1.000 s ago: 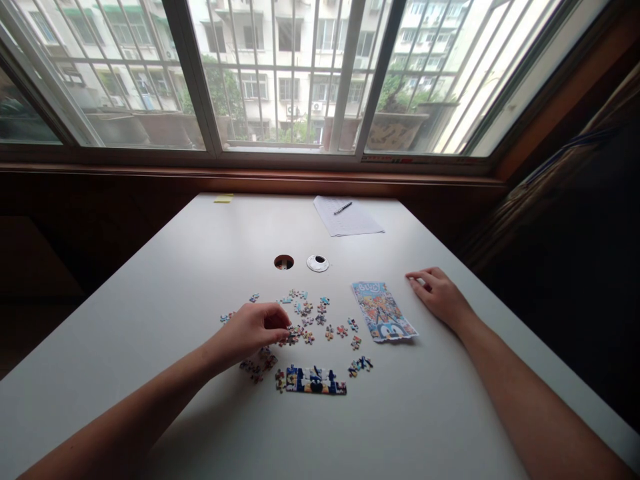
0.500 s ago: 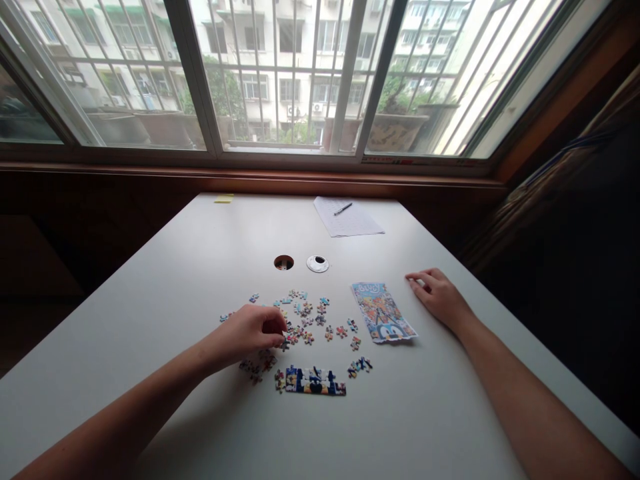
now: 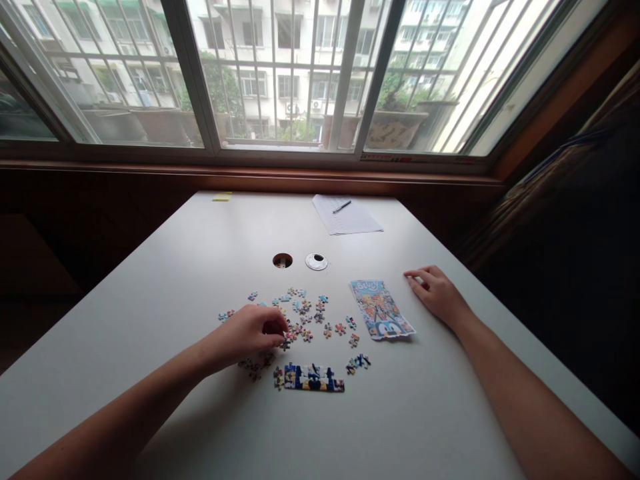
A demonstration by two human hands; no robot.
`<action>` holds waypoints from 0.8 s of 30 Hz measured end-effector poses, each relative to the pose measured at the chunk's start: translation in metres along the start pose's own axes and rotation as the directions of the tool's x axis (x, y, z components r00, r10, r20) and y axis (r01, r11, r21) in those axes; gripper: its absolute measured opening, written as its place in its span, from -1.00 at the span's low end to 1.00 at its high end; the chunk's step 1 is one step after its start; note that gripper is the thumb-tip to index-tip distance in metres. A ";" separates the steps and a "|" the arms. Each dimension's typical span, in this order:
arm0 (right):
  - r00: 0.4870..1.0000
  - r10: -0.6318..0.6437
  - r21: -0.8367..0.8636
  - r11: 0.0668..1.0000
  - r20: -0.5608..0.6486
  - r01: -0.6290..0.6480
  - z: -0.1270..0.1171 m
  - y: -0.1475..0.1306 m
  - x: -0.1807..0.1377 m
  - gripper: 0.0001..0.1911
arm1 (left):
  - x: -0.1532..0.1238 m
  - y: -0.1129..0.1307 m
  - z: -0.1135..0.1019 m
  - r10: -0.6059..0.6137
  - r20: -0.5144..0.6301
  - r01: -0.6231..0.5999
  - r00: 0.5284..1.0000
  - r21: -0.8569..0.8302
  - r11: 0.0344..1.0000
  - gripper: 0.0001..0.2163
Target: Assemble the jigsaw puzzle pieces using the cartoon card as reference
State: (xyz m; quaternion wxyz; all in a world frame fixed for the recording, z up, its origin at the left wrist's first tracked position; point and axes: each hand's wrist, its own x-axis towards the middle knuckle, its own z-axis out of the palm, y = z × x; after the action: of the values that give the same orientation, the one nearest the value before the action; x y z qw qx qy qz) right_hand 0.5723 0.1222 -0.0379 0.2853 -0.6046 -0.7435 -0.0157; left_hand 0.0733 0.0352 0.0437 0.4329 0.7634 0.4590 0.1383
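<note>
Several loose jigsaw pieces (image 3: 305,315) lie scattered on the white table (image 3: 200,280). A joined strip of pieces (image 3: 313,378) lies nearer to me. My left hand (image 3: 250,331) rests among the loose pieces with its fingertips pinched on a small puzzle piece (image 3: 285,345). My right hand (image 3: 436,292) lies flat on the table, fingers loosely stretched and holding nothing, just right of the colourful puzzle picture bag (image 3: 381,310).
A round cable hole (image 3: 283,260) and its white cap (image 3: 317,261) sit past the pieces. A sheet of paper with a pen (image 3: 345,215) and a yellow note (image 3: 221,197) lie near the far edge, under the barred window. A dark seat stands at right.
My left hand has drawn slightly back toward me, pinching a piece from the scatter. The right hand has stayed still.
</note>
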 end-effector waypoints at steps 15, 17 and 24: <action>1.000 0.013 0.013 1.000 -0.005 -0.013 -0.002 -0.005 0.000 -0.70 | 0.001 -0.001 -0.004 0.012 -0.019 -0.010 1.000 0.110 0.994 -0.86; 1.000 0.012 0.017 1.000 -0.005 -0.012 -0.002 -0.005 0.000 -0.70 | 0.000 0.001 -0.006 0.012 -0.017 -0.011 1.000 0.098 0.995 -0.86; 1.000 0.010 0.019 1.000 -0.005 -0.010 -0.002 -0.003 0.000 -0.70 | -0.002 0.002 -0.016 0.000 -0.031 0.003 1.000 0.098 0.995 -0.83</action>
State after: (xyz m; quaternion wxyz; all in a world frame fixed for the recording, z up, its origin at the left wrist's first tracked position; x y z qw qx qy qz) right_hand 0.5700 0.1203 -0.0357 0.2930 -0.6055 -0.7399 -0.0085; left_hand 0.0635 0.0413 0.0551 0.3880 0.7810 0.4725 0.1273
